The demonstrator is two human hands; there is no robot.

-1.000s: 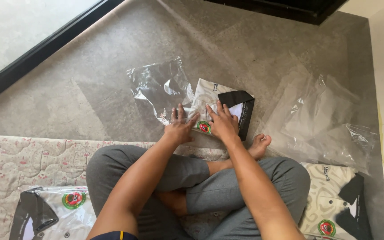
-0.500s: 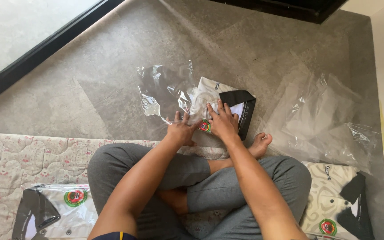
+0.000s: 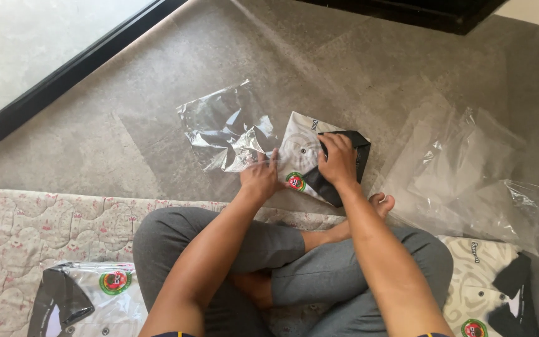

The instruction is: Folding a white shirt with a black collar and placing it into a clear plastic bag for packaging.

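A folded white shirt (image 3: 301, 153) with a black collar and a round red and green badge lies on the grey floor in front of my crossed legs. My right hand (image 3: 338, 159) presses down on its black collar part. My left hand (image 3: 259, 178) pinches the mouth of a clear plastic bag (image 3: 223, 128) at the shirt's left edge. The bag lies crumpled to the left of the shirt, and its open end touches the shirt.
A heap of clear plastic bags (image 3: 469, 168) lies at the right. One bagged folded shirt (image 3: 92, 299) rests on the patterned quilt (image 3: 26, 231) at lower left, another folded shirt (image 3: 491, 287) at lower right. A black frame (image 3: 63, 78) runs across the upper left.
The shirt has slid left toward the bag's mouth. My right hand moved up onto the black collar, and my left hand shifted to the bag's edge.
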